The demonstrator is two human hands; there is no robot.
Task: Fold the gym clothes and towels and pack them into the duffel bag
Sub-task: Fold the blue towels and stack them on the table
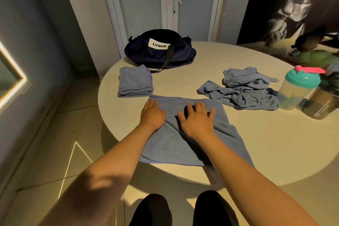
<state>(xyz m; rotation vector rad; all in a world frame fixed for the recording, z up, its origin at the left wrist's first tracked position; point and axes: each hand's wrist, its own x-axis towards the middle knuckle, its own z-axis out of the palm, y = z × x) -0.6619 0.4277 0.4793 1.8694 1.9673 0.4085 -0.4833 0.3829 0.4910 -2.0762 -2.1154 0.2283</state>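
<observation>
Head view: blue microfibre towel [170,145] spread flat at near edge of round beige table [266,143]. Left hand [152,115] and right hand [197,121] palm-down on it, fingers straight, gripping nothing. Folded blue towel stack [134,83] just beyond, left; crumpled blue towels [244,90] right; navy fabric duffel bag [159,51] farthest.

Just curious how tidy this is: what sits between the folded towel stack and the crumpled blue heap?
Nothing; the head view shows only bare table between the folded towel stack and the crumpled heap.
</observation>
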